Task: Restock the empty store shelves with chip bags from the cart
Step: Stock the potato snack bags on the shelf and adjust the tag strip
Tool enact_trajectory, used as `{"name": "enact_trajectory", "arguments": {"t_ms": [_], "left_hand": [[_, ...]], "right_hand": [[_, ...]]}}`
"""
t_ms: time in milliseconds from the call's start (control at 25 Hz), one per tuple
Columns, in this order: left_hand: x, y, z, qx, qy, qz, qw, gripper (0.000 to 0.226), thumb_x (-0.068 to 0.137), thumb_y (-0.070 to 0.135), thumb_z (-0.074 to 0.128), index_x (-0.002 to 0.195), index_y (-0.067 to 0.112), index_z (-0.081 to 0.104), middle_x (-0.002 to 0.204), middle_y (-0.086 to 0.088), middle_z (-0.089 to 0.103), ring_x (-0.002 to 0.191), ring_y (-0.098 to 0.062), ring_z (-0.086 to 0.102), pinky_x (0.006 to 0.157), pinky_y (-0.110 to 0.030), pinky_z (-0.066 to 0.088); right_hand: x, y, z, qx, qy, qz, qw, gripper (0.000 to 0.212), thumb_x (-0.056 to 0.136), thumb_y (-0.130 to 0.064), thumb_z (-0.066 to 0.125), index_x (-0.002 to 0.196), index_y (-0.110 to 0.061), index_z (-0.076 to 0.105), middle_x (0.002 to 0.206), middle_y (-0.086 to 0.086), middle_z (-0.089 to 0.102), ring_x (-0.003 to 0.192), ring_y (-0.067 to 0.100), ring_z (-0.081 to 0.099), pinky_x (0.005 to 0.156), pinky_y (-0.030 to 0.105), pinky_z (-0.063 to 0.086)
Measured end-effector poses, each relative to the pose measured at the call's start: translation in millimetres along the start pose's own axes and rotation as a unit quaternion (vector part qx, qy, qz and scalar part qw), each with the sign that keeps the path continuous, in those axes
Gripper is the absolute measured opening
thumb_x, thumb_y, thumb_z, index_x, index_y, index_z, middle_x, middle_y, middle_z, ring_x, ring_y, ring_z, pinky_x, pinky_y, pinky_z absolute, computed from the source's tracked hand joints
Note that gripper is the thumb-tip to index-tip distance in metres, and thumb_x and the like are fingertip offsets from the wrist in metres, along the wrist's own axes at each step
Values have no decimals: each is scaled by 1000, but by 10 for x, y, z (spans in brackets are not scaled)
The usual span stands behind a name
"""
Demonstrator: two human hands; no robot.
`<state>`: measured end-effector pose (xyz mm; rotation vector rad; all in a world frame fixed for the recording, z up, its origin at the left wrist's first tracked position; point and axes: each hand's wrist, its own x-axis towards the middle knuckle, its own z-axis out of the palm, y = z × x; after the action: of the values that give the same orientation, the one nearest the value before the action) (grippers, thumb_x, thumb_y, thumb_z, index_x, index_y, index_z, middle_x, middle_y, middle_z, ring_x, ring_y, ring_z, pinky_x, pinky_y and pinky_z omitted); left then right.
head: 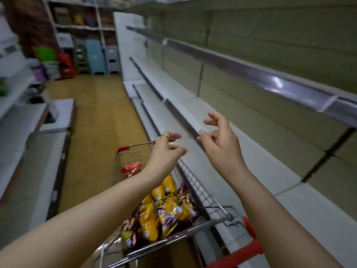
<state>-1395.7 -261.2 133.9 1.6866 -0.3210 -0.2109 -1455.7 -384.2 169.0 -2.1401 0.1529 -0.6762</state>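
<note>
"Head view shows both hands lifted over the cart. Is either one holding anything?"

"No. The left hand [166,149], the one with a gold ring [164,135], and the right hand [220,140] are both released, fingers loosely curled, nothing between them. They hang in the air between the cart [195,182] and the middle shelf [251,151], touching neither."

"So where are the chip bags?"

"All in the cart. A heap of yellow and dark-red chip bags [164,209] lies in the near end of the basket, and one red bag [131,168] stands alone at the far end. No bag is on any shelf that I can see."

"Why does the cart stand where it does?"

"It is just beside the middle shelf, wire side along it, with the red handle [249,250] toward the person. My guess is that this keeps each trip from basket to shelf short."

"And the stage of the job?"

"Barely begun, I'd judge: everything is bare up to the top price rail [251,74]. The hands look ready to go down for bags, though blur makes the fingers hard to read finely."
</note>
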Motion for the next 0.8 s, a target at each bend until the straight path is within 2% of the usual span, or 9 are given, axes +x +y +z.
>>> {"name": "enact_trajectory", "arguments": {"t_ms": [120,240,320,440,560,640,720,800], "left_hand": [[206,-490,-519,15,45,-65,997,26,83,5,64,90,26,50,106,-10,53,80,-11,52,65,-22,41],[327,-1051,-857,18,84,-142,986,23,83,5,64,90,22,51,107,-9,55,93,-18,53,77,-29,42],[369,-1393,-979,9,104,-192,976,20,84,5,63,97,15,52,103,-6,55,94,-19,52,79,-31,41],[486,-1786,-1030,-10,116,-241,964,19,85,7,61,99,15,53,101,-6,57,86,-20,53,77,-33,43],[677,-2186,-990,-36,135,-266,954,17,86,6,59,90,21,52,95,-8,59,85,-22,55,80,-38,45],[772,-2489,-898,-58,147,-287,945,20,87,6,59,86,25,52,88,-8,58,83,-24,55,78,-41,46],[830,-2804,-757,-73,150,-314,935,21,88,6,58,87,26,51,85,-5,59,83,-24,56,77,-38,45],[891,-3051,-660,-85,160,-332,926,20,89,6,56,90,26,51,85,-3,59,83,-23,57,74,-35,45]], "right_hand": [[197,105,785,0,-72,32,997,42,93,-16,51,133,-15,40,124,-1,50,88,13,62,79,24,44],[252,345,1452,-6,-136,58,989,43,92,-16,52,133,-16,41,124,0,51,73,3,55,73,22,41],[264,564,1837,-19,-184,83,979,45,93,-17,52,136,-15,38,127,1,50,77,6,54,75,24,42],[321,937,2260,-39,-247,127,960,46,94,-20,50,138,-16,35,129,-1,48,85,11,57,73,30,46],[426,1425,2679,-46,-294,172,939,45,94,-21,50,136,-15,36,124,0,51,99,20,60,81,38,49],[505,1786,2966,-53,-325,199,923,45,93,-20,51,136,-14,37,124,3,52,103,24,60,82,37,49],[595,2156,3255,-75,-347,214,910,46,93,-19,50,137,-13,37,127,5,52,106,25,58,76,31,47],[721,2444,3518,-96,-362,224,900,46,94,-18,49,138,-12,36,130,6,52,100,22,57,68,24,42]]}}
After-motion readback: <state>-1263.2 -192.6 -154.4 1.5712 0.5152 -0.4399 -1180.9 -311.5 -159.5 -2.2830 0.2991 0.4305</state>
